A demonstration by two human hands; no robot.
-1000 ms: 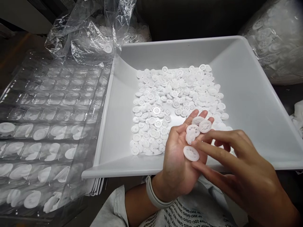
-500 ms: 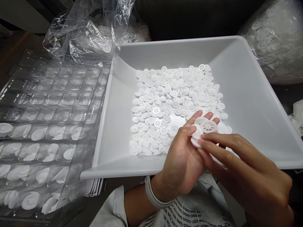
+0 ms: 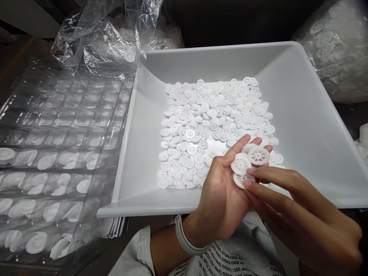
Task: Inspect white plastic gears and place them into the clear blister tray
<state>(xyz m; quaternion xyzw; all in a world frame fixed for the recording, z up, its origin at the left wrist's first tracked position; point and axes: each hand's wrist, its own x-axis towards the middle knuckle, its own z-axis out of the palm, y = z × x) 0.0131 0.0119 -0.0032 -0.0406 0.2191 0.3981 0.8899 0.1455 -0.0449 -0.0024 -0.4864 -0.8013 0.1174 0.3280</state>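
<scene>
My left hand (image 3: 222, 195) is palm up over the front of a grey tray (image 3: 287, 92), cradling several white plastic wheels with its thumb against one. A spoked wheel (image 3: 258, 155) lies across the fingers, and a flatter-faced wheel (image 3: 240, 164) sits by the thumb. Under that one, another wheel (image 3: 243, 180) rests on the palm. Two fingertips of my right hand (image 3: 299, 207) press on the edges of these lower wheels; the right thumb is hidden. Many more white wheels (image 3: 186, 163) are spread over the tray floor.
To the left are clear blister trays (image 3: 57, 119), their nearer pockets filled with white pieces. A clear plastic bag (image 3: 106, 42) overlaps the tray's back left corner. Another bag of white wheels (image 3: 330, 50) stands at the back right. Paper sheets (image 3: 115, 227) show under the tray's front left.
The wheels in my left palm have tipped and fanned out, so their faces show more. Both hands have shifted slightly to the right, and my right hand is a little lower.
</scene>
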